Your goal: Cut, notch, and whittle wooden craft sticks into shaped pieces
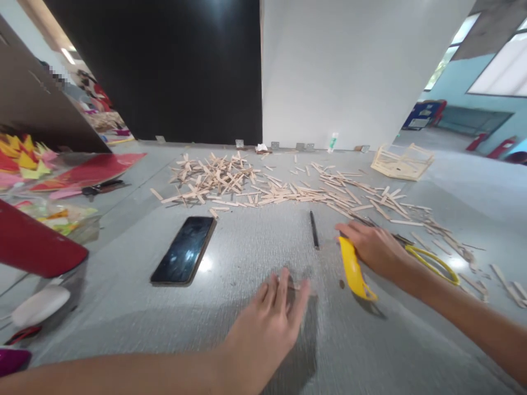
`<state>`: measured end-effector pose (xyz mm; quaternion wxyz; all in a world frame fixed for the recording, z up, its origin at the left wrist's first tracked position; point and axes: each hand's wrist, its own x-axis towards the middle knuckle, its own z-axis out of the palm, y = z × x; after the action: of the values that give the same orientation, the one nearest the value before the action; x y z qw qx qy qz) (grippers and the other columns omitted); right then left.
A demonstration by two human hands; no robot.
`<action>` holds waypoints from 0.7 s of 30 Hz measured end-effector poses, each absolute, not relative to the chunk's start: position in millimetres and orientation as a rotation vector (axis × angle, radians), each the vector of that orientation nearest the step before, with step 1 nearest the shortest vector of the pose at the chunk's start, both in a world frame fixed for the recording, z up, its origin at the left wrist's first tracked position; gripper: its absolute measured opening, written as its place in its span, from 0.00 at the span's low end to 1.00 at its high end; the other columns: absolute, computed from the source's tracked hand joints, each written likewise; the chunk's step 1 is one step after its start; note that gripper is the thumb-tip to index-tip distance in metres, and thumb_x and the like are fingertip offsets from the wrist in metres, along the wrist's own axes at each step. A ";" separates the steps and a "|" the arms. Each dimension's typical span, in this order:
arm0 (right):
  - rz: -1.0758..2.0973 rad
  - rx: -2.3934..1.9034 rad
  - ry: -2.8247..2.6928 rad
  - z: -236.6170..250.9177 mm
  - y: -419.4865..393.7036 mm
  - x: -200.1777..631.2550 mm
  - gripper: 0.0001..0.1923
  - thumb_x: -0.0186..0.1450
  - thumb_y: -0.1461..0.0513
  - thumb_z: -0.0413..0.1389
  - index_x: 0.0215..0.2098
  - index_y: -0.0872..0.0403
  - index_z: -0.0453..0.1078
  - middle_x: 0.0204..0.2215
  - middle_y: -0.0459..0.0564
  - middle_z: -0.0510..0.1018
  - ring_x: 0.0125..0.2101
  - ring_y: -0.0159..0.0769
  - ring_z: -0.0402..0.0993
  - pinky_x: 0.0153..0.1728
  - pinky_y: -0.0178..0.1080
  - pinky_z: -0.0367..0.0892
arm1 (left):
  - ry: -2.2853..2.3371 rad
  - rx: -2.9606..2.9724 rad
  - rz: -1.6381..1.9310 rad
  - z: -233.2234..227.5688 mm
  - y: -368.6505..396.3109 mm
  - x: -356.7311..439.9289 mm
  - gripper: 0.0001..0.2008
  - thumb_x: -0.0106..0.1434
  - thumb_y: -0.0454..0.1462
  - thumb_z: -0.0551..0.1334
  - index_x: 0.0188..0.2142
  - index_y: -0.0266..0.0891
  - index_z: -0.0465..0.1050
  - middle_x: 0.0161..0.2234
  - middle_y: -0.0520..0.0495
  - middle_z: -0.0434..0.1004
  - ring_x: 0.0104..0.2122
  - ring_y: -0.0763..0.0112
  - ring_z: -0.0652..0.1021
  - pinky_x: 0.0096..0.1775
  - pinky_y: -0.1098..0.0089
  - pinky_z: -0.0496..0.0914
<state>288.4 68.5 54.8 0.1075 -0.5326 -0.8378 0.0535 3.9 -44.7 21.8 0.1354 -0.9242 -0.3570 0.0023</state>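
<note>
The desk (255, 230) is smooth and grey. Beyond both hands lies a loose scatter of sticks (255, 184): thin, light, stiff wood, likely brittle if bent, best pinched flat-side near the middle. Left of the left hand lies a phone (184, 250). The right hand (373, 247) closes around a yellow cutter (352, 267), gripped at its upper body; hard plastic, light, probably slick. The left hand (272, 315) hovers with fingers spread flat over the desk, and a small stick piece (293, 286) seems to lie under its fingertips, blurred.
</note>
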 end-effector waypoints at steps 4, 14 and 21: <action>-0.038 -1.814 -2.403 65.1 97.6 322.8 0.16 0.71 0.72 0.53 0.52 0.55 0.75 0.44 0.54 0.82 0.39 0.43 0.80 0.41 0.43 0.71 | -1.133 -2.778 -0.026 29.0 -36.8 3.0 0.25 0.71 0.21 0.50 0.64 0.26 0.71 0.63 0.24 0.73 0.55 0.49 0.82 0.53 0.54 0.79; 0.160 -2.382 -2.395 97.1 102.6 409.7 0.09 0.76 0.57 0.58 0.43 0.55 0.77 0.39 0.48 0.82 0.35 0.35 0.81 0.39 0.42 0.78 | -1.478 -2.879 -0.168 30.8 -12.6 1.2 0.19 0.69 0.19 0.49 0.41 0.32 0.78 0.52 0.35 0.80 0.51 0.53 0.79 0.54 0.52 0.75; 0.116 -2.208 -2.295 80.3 82.6 400.4 0.11 0.76 0.57 0.59 0.38 0.55 0.76 0.34 0.46 0.81 0.32 0.33 0.79 0.36 0.39 0.77 | -1.820 -3.145 -0.386 41.9 -15.1 4.0 0.13 0.75 0.27 0.48 0.43 0.37 0.70 0.36 0.45 0.77 0.31 0.65 0.77 0.34 0.67 0.72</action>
<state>400.4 82.6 80.3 -0.0227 -0.6927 -0.7200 0.0365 4.0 -15.1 41.9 -0.2533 -0.8325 -0.4820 -0.1021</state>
